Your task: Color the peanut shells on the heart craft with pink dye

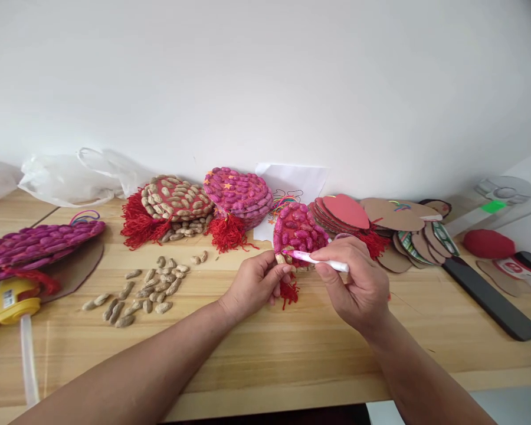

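Observation:
My left hand pinches the lower left edge of a peanut-covered cardboard heart, whose peanuts are mostly magenta. At its lower edge a few peanuts still show plain tan shell. My right hand grips a white marker like a pen, and its magenta tip rests on or just over these tan peanuts. Below the heart dangles a red yarn tassel. Part of the heart's right side is hidden behind my right hand.
Loose peanuts lie left of my hands. Behind stand piles of tan and magenta peanut hearts. A yellow glue gun is far left. Cardboard hearts, a black bar and red yarn are on the right.

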### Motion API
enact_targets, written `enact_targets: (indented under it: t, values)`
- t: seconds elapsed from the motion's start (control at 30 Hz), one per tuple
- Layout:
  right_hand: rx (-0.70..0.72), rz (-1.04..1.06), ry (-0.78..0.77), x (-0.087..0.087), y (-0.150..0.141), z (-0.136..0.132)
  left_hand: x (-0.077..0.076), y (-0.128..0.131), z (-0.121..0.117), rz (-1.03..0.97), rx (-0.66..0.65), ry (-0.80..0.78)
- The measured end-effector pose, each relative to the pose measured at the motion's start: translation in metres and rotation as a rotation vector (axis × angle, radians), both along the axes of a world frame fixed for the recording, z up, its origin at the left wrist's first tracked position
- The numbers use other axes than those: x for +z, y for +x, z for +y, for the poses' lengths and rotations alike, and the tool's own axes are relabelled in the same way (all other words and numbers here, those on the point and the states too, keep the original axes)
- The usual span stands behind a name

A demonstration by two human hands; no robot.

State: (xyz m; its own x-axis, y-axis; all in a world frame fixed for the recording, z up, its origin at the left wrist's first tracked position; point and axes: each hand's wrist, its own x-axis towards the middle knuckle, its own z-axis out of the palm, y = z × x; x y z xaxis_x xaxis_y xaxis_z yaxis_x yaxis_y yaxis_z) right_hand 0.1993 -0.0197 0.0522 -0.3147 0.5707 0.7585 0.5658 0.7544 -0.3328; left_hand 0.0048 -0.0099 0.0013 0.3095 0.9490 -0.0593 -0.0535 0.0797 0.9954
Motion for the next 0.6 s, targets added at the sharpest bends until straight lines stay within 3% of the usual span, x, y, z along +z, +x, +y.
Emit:
enact_targets:
  t: [0.6]
  values:
    - [0.017,-0.042,-0.004,0.0014,0.0005,0.0008,0.0069,-0.0004,-0.0005,0.015,-0.005,-0.023]
